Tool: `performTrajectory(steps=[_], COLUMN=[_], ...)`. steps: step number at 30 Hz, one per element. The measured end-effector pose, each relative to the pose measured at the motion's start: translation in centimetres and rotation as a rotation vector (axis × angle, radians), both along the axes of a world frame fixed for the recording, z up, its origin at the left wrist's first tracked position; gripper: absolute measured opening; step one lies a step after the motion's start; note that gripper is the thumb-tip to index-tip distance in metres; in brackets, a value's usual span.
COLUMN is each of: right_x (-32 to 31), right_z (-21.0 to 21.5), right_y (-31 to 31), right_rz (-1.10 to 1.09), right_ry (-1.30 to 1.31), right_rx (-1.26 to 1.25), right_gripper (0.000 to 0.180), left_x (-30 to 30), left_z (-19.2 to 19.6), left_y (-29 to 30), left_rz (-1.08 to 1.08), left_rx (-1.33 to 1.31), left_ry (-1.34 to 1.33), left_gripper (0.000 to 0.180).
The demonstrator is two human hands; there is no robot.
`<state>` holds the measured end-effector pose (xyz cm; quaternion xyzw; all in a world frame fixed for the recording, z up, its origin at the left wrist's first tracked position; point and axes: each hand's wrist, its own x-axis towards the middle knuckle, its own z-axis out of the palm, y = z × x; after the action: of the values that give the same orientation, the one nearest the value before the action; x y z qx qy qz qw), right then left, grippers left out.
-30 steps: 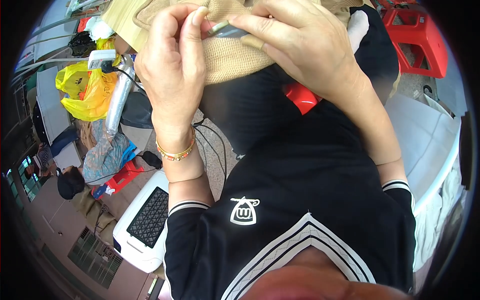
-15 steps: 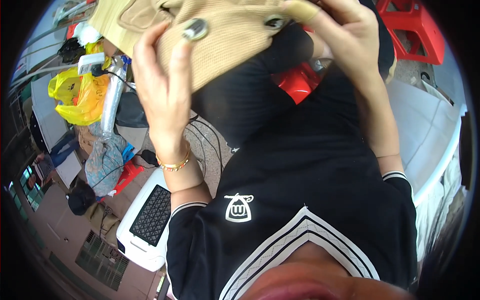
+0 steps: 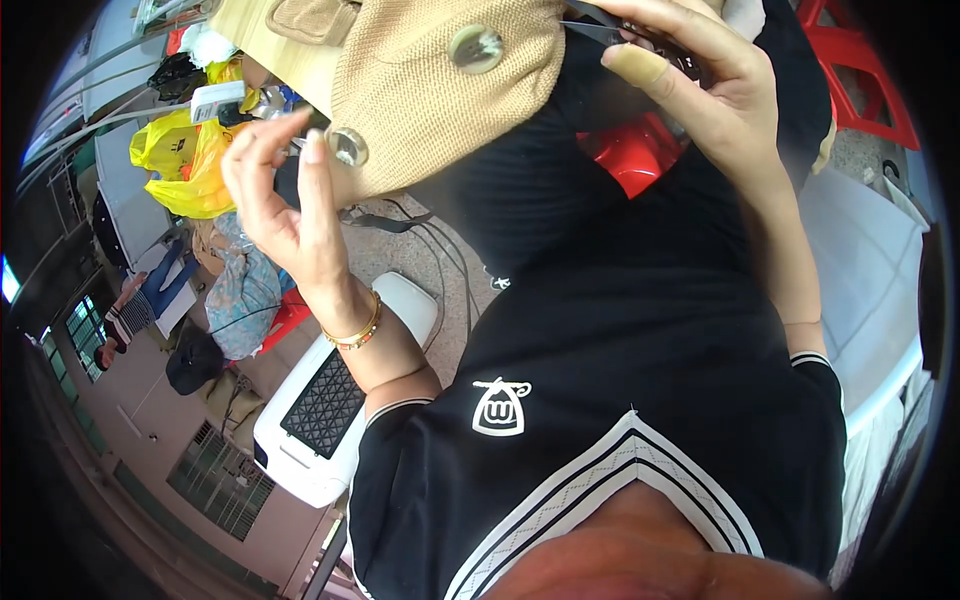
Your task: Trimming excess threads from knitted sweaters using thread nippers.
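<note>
Holding tan woven bag (image 3: 440, 100) up near top of view; left hand (image 3: 285, 205) grip loosely open beside bag's metal snap (image 3: 347, 146); right hand (image 3: 690, 80) pinching dark tool (image 3: 600, 30) at bag's right edge

The left hand (image 3: 280, 200) is raised at about ten o'clock in the view, palm turned toward the camera, fingers loosely spread and curled, with the forefinger and thumb tips close together; its forearm drops toward six o'clock and a gold bracelet circles the wrist. The right hand (image 3: 690, 90) sits at about one o'clock, fingers bent in a pinching grip, one fingertip wrapped in a tan bandage. Its bare forearm runs down toward four o'clock.
</note>
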<state>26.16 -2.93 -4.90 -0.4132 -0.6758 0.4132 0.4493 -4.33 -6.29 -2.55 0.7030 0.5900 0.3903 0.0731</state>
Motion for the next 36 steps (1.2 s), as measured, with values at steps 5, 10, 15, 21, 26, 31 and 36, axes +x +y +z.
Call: performTrajectory(steps=[5,10,15,21,26,31,36], right_x=[-0.7,-3.1,-4.2,-4.7,-5.2,-5.0,-5.0], right_z=[-1.0,-1.5,-3.5,-3.3,-4.0,-3.9,-4.1], right_y=[-0.2,0.6,2.4,2.5,2.9,3.0,3.4], right_rz=[-0.014,0.092,0.124,0.127,0.170,0.199,0.196], right_ry=[-0.003,0.192,0.153,0.330,0.563,0.583,0.571], right_rx=[0.081,0.131,0.270,-0.026,-0.235,-0.328,-0.334], right_gripper=[0.037,0.039,0.032,0.018,0.019,0.020,0.019], left_x=[4.0,4.5,5.3,5.8,6.0,6.0,6.2], left_z=[1.2,2.0,3.1,2.2,1.5,1.3,0.6], left_y=[2.8,3.9,4.3,4.6,4.7,4.8,6.1], left_rz=[-0.315,-0.360,-0.312,-0.325,-0.336,-0.335,-0.460], left_rx=[0.027,-0.097,-0.243,-0.177,-0.105,-0.112,0.034], left_ry=[0.166,0.185,0.174,0.127,0.076,0.063,0.184], left_gripper=[0.028,0.016,0.012,0.009,0.010,0.010,0.007])
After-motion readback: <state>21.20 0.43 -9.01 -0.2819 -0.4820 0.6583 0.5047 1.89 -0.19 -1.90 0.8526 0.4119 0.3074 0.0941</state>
